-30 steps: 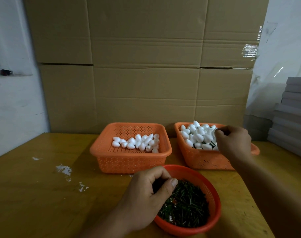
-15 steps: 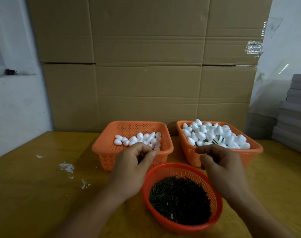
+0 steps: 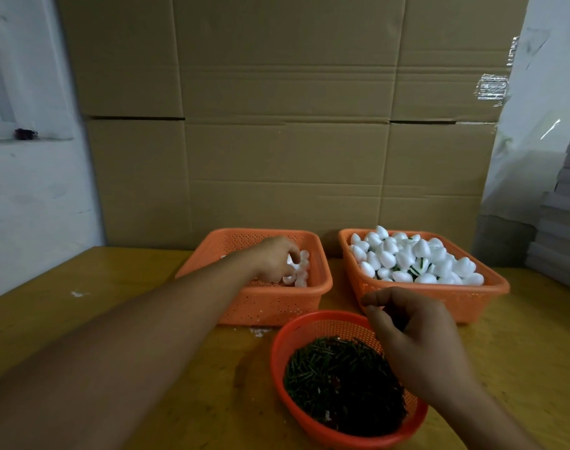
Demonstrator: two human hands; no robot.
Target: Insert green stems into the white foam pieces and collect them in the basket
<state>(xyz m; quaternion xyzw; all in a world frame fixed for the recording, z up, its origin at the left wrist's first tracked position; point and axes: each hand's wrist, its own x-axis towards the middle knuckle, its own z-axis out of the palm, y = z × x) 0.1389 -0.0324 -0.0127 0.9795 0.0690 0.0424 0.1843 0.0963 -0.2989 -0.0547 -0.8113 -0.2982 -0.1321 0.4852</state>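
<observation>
My left hand (image 3: 275, 259) reaches into the left orange basket (image 3: 264, 303), its fingers curled down round a white foam piece (image 3: 298, 274) in the small pile there. My right hand (image 3: 416, 339) hovers over the right side of the round red basket (image 3: 296, 339), which holds loose green stems (image 3: 335, 375). Its fingers are loosely curled, and I see nothing between them. The right orange basket (image 3: 439, 297) is heaped with foam pieces (image 3: 407, 258), and green stems show among some of them.
All three baskets stand on a yellow wooden table (image 3: 114, 303). A wall of cardboard boxes (image 3: 293, 125) rises right behind them. Grey stacked boards (image 3: 563, 228) sit at the right edge. White foam crumbs (image 3: 77, 293) lie on the table's left side.
My left hand has moved forward from the red basket's rim into the left orange basket. My right hand has stayed above the stems, dropping slightly towards them.
</observation>
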